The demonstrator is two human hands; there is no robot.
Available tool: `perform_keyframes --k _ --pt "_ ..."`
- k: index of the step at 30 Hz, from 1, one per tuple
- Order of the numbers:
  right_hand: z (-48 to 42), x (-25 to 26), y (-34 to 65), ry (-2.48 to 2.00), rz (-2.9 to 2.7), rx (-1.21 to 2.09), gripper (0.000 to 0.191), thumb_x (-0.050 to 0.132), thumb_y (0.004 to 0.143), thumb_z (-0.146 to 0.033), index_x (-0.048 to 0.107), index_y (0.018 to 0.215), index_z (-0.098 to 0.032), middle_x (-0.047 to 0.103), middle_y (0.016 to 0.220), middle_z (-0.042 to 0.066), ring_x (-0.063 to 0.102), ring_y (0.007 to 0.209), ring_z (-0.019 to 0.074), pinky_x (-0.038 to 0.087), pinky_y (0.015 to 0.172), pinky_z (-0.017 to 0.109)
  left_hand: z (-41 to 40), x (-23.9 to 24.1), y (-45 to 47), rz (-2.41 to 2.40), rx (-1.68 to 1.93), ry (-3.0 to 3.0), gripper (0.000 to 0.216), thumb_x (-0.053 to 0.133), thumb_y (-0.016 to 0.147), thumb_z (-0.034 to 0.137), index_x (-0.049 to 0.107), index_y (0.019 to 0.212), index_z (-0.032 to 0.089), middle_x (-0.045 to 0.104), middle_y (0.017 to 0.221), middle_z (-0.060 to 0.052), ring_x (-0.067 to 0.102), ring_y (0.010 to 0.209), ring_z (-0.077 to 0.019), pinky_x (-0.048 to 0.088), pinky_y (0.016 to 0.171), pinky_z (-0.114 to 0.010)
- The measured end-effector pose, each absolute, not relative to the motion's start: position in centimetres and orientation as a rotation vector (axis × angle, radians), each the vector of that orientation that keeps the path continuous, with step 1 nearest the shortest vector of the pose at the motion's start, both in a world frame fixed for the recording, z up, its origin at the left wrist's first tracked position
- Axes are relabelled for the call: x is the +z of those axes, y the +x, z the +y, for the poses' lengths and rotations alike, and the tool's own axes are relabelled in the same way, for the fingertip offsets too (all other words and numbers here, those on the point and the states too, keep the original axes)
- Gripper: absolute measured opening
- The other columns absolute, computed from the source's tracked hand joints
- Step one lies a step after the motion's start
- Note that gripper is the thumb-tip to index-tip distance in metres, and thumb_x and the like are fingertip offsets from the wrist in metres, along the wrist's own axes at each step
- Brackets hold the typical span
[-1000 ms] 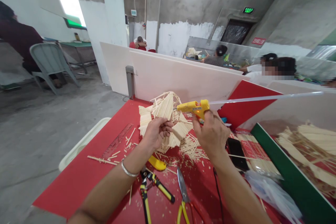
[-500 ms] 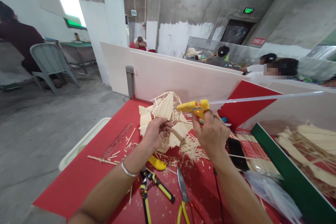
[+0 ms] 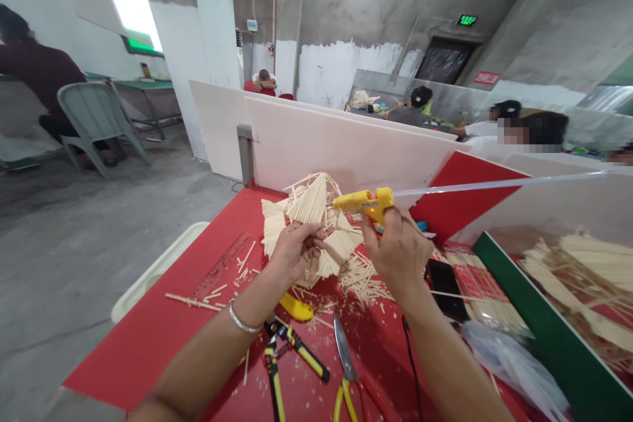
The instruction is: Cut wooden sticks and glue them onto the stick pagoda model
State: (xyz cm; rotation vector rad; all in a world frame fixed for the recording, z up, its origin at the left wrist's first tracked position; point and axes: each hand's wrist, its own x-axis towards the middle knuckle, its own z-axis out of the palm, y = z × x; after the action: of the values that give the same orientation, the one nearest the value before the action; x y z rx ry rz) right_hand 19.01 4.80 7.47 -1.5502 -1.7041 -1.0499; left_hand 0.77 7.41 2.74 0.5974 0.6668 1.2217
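Observation:
My right hand (image 3: 399,247) is closed round a yellow hot glue gun (image 3: 363,201), with a long clear glue stick (image 3: 494,183) sticking out of its back. The gun's nozzle points left, at the edge of a model made of thin wooden sticks (image 3: 309,204); whether it touches cannot be made out. My left hand (image 3: 299,250) has its fingers curled and pinches the lower edge of a slanted stick panel on the model. A silver bangle circles my left wrist. Loose cut sticks (image 3: 366,279) lie beside the model's base.
On the red table (image 3: 148,336) are wire strippers (image 3: 297,349), yellow-handled pliers (image 3: 346,356), a yellow cutter (image 3: 297,307), a ruler (image 3: 220,267), a phone (image 3: 446,290) and bagged sticks (image 3: 484,290). A white partition (image 3: 336,138) stands behind. A green-sided box (image 3: 554,336) holds stick pieces. Several people sit beyond.

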Motion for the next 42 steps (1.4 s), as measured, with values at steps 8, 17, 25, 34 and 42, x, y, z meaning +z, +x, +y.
perform_keyframes --k 8,17,25,34,42 --pt "4.7 7.4 19.0 -1.547 -1.712 -1.024 0.031 0.048 0.09 -0.041 0.055 0.104 -0.014 0.063 0.081 0.006 0.056 0.076 0.017 0.03 0.058 0.027 7.5 2.6 0.8 0.659 1.23 0.594 0.015 0.072 0.069 0.02 0.066 0.075 0.008 0.066 0.064 -0.004 0.058 0.048 -0.0081 0.04 0.038 -0.017" --pt "4.8 7.3 19.1 -1.543 -1.704 -1.046 0.033 0.049 0.09 -0.043 0.056 0.103 -0.014 0.064 0.083 0.006 0.056 0.076 0.0169 0.031 0.058 0.028 7.5 2.6 0.8 0.67 1.237 0.603 0.016 0.072 0.068 0.021 0.065 0.073 0.008 0.066 0.065 -0.005 0.058 0.049 -0.0086 0.04 0.039 -0.017" --pt "4.6 7.6 18.8 -1.552 -1.711 -1.045 0.032 0.048 0.091 -0.042 0.056 0.102 -0.013 0.064 0.083 0.006 0.057 0.078 0.0173 0.031 0.059 0.028 5.3 2.9 0.0 0.681 1.206 0.66 0.019 0.071 0.069 0.02 0.066 0.084 0.009 0.065 0.068 -0.003 0.058 0.049 -0.0083 0.043 0.04 -0.017" --pt "4.0 8.1 18.4 -1.575 -1.697 -1.09 0.033 0.048 0.091 -0.045 0.056 0.102 -0.014 0.064 0.079 0.004 0.057 0.074 0.016 0.028 0.057 0.028 3.3 1.8 -1.7 0.811 1.263 0.915 0.04 0.069 0.075 0.04 0.064 0.102 0.011 0.06 0.052 0.0 0.051 0.037 -0.009 0.038 0.036 -0.018" --pt "3.2 8.2 17.4 -1.641 -1.698 -1.049 0.034 0.046 0.092 -0.043 0.056 0.106 -0.014 0.065 0.085 0.006 0.057 0.078 0.0177 0.028 0.059 0.029 0.6 -0.4 -2.4 0.763 1.163 1.217 0.05 0.055 0.087 0.041 0.049 0.131 0.019 0.071 0.097 -0.011 0.063 0.057 -0.0127 0.044 0.045 -0.021"
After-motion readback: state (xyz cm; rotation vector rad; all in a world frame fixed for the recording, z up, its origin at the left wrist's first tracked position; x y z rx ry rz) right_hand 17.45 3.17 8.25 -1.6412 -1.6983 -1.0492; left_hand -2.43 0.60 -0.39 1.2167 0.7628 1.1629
